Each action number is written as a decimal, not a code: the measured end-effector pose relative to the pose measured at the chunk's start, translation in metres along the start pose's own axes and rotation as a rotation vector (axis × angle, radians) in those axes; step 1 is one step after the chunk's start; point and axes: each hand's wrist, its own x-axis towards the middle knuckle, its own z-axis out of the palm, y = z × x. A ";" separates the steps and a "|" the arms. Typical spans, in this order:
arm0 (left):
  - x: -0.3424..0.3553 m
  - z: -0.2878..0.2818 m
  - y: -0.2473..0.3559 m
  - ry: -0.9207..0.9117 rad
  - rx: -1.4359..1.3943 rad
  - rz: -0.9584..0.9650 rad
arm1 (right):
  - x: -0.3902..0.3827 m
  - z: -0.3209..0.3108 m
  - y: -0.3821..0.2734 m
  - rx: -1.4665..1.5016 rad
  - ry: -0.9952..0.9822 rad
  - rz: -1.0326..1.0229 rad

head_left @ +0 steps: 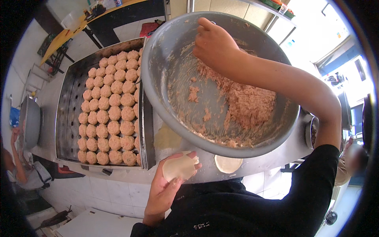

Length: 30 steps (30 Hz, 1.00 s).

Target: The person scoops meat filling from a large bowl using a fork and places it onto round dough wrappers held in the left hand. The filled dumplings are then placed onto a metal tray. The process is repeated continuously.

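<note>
In my left hand (162, 195), low in the view, a thin round pale dough wrapper (179, 169) lies across the fingers with the thumb pressing its near edge. My right hand (215, 45) is closed in a fist over the far side of a big grey bowl (151, 89). Whatever the fist grips is mostly hidden; only a small bit shows at its top. Pinkish minced meat filling (252, 104) is heaped at the bowl's right side, with smears and clumps on the walls. Another round wrapper (228, 164) sits on the table by the bowl's near rim.
Left of the bowl, a metal tray (71, 114) carries rows of round meat-coloured balls. A yellowish sheet (167, 137) lies between tray and bowl. A metal pot (312, 132) stands at the right. Another person's arm (17, 154) shows at far left beside a grey basin (30, 122).
</note>
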 end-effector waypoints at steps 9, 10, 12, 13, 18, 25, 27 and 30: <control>0.003 -0.011 0.000 -0.050 0.170 -0.004 | -0.001 0.006 -0.023 0.044 0.152 -0.207; 0.002 -0.011 0.001 -0.047 0.187 -0.009 | -0.005 0.002 -0.023 0.078 0.151 -0.225; 0.003 -0.009 0.002 0.021 0.190 -0.036 | -0.015 -0.005 -0.022 0.129 0.158 -0.287; 0.003 -0.006 0.001 0.086 0.176 -0.058 | -0.020 -0.009 -0.023 0.164 0.167 -0.325; 0.007 0.004 -0.003 0.222 0.089 -0.008 | -0.031 -0.018 -0.030 0.352 0.142 -0.299; -0.001 -0.002 -0.006 0.109 -0.072 0.041 | -0.040 -0.004 -0.024 0.891 -0.221 -0.168; -0.003 0.001 -0.005 0.108 -0.090 0.077 | -0.045 0.006 -0.014 1.315 -0.329 -0.157; -0.003 0.006 0.002 0.113 -0.120 0.187 | -0.061 0.011 -0.005 1.701 -0.147 -0.148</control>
